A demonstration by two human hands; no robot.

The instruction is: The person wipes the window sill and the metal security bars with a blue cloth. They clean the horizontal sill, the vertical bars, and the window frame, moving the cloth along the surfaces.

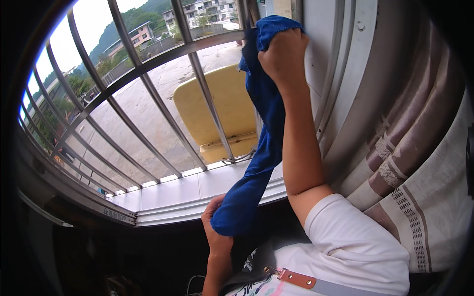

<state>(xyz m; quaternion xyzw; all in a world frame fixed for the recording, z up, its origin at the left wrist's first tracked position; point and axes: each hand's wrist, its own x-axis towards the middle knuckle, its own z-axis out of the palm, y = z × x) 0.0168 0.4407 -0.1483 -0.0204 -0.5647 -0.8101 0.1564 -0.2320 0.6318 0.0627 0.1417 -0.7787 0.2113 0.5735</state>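
A long blue cloth (263, 148) stretches between my two hands, across the right part of a barred window. My right hand (286, 55) is raised at the top, its fingers closed on the cloth's upper end beside the metal window bars (202, 81). Lower down, near the sill, my left hand (216, 222) holds the bottom end, which folds over and hides most of its fingers. The cloth hangs slightly twisted, and its upper part overlaps the edge of the bars.
Below the bars runs a white tiled sill (174, 192) with a sliding window track (166, 214). Outside, close behind the bars, stands a yellow panel (222, 107). Brown and cream curtains (392, 162) hang at the right, past the white window frame (355, 66).
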